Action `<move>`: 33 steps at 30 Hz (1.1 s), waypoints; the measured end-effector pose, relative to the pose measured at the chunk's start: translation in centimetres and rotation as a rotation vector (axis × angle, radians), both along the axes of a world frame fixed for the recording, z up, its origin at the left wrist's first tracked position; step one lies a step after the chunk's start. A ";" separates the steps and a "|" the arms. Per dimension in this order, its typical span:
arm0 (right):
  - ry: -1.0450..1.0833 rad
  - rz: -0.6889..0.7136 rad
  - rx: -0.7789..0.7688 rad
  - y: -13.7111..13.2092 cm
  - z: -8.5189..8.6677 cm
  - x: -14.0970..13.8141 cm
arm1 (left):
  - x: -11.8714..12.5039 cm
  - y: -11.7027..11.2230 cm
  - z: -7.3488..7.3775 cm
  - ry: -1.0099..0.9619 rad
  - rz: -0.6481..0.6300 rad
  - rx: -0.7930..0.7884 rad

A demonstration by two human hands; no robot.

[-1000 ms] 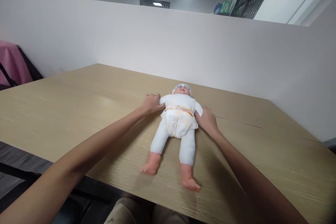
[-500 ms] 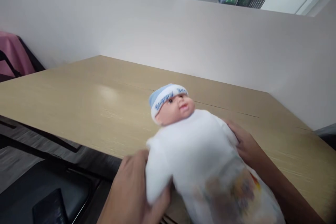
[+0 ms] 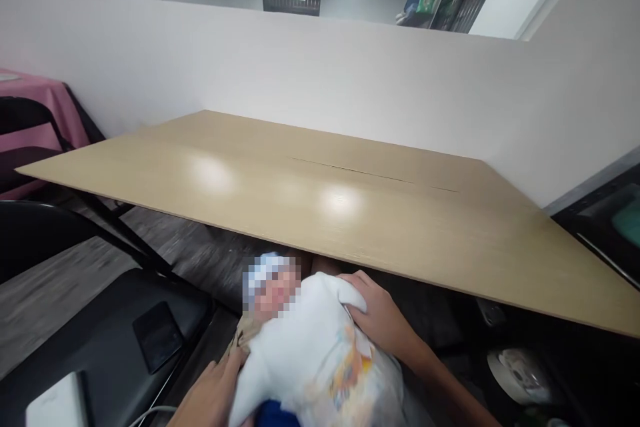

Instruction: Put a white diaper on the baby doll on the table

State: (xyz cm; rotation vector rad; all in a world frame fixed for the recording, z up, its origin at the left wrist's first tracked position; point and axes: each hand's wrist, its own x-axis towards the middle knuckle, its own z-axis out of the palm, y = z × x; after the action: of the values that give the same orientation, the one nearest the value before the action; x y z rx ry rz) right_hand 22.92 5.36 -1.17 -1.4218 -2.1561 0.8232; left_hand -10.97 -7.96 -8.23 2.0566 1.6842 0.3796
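A baby doll (image 3: pixel 295 360) in a white top lies tilted low in front of me, beneath the near table edge and over my lap. Its blue and white cap (image 3: pixel 261 272) points up and left, and its head is blurred out. Coloured print shows on its lower half. My left hand (image 3: pixel 215 380) is closed around the doll's arm at the left; part of its fingers is hidden under the white sleeve. On the other side, my right hand (image 3: pixel 373 312) grips the doll's other sleeve near the shoulder.
A wooden table (image 3: pixel 400 220) spans the view, backed by a white partition (image 3: pixel 325 73). At my left, a black chair seat (image 3: pixel 105 307) bears a dark phone (image 3: pixel 158 337) and a white box-shaped device (image 3: pixel 57 403). A pink-covered table (image 3: pixel 43 97) stands farther left.
The doll has come down and toward me, from above the tabletop to below its near edge. Both hands have moved with it, keeping their hold. My view has shifted too.
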 end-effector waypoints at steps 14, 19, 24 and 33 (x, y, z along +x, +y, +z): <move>0.160 0.087 -0.289 -1.6 -3.0 2.6 | 5.9 8.7 4.8 -0.334 -0.574 -0.047; 0.277 -0.022 -0.367 -2.3 -4.7 3.0 | 12.4 15.6 3.1 -0.465 -0.870 -0.114; 0.353 -0.082 -0.413 -2.7 -6.6 4.1 | 12.6 17.0 0.6 -0.652 -0.926 -0.170; 0.304 -0.097 -0.357 -2.6 -7.6 4.6 | 10.8 15.7 2.1 -0.779 -0.842 -0.200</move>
State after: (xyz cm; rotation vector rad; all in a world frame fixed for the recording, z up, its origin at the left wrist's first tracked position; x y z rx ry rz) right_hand 27.48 2.75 -8.82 -1.4395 -1.7588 1.3424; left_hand -0.16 7.72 -6.14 1.8884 0.3411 0.5754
